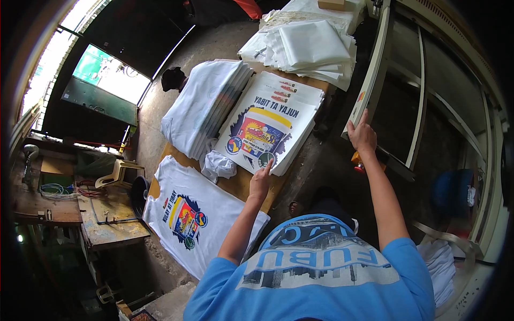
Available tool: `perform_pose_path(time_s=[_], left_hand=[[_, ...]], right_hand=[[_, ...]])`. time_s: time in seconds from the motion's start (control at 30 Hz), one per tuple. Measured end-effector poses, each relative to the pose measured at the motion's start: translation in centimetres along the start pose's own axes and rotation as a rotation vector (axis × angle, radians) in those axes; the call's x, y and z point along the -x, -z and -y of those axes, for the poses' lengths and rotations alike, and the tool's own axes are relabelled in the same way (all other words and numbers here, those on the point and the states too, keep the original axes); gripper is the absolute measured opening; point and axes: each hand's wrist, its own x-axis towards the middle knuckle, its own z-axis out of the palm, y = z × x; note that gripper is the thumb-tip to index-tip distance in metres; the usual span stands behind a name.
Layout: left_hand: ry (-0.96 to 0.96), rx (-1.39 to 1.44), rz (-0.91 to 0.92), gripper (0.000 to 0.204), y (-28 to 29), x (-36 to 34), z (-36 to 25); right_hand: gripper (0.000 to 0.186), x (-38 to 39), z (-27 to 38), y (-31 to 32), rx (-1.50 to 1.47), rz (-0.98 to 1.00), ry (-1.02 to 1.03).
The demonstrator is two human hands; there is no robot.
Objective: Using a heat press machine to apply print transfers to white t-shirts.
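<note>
My left hand [259, 184] rests at the lower right corner of a stack of printed transfer sheets [302, 101], its index finger stretched out over the mirrored, colourful design. It holds nothing that I can see. My right hand [364, 140] has its index finger extended against the pale front bar [369, 80] of a large framed machine, close to a small coloured label. A white T-shirt [214, 200] with a matching colour print lies spread on the near left end of the wooden table [241, 184]. Between shirt and sheets sits a crumpled white cloth [218, 165].
Folded white shirts [203, 96] are piled left of the sheets. Beyond them lie stacked white sheets [313, 45]. A red knob [358, 168] hangs below the machine's bar. White fabric [438, 270] sits at lower right; a plastic chair [119, 174] and worn workbench [115, 214] stand left.
</note>
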Motion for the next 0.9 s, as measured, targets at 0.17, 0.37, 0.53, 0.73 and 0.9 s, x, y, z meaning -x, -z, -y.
perform_pose_path(time_s=[0.17, 0.37, 0.53, 0.73, 0.9], left_hand=[[-0.037, -0.003, -0.067, 0.027, 0.0, 0.0, 0.2], [-0.037, 0.002, 0.02, 0.007, -0.1, 0.4, 0.3], [0.01, -0.061, 0.059, 0.008, 0.1, 1.1, -0.2], [-0.016, -0.08, 0.041, 0.008, 1.0, 0.5, -0.7], [-0.008, -0.25, 0.182, 0.01, 2.1, -2.2, 0.4]], right_hand=[[0.071, 0.1, 0.0, 0.1, -0.018, -0.005, -0.005], [0.07, 0.0, 0.0, 0.2, -0.033, -0.017, 0.005], [0.07, -0.1, 0.0, 0.0, -0.018, -0.02, 0.001], [0.071, 0.0, -0.1, 0.0, -0.013, -0.015, -0.001], [0.071, 0.0, 0.1, -0.1, -0.01, -0.01, 0.013]])
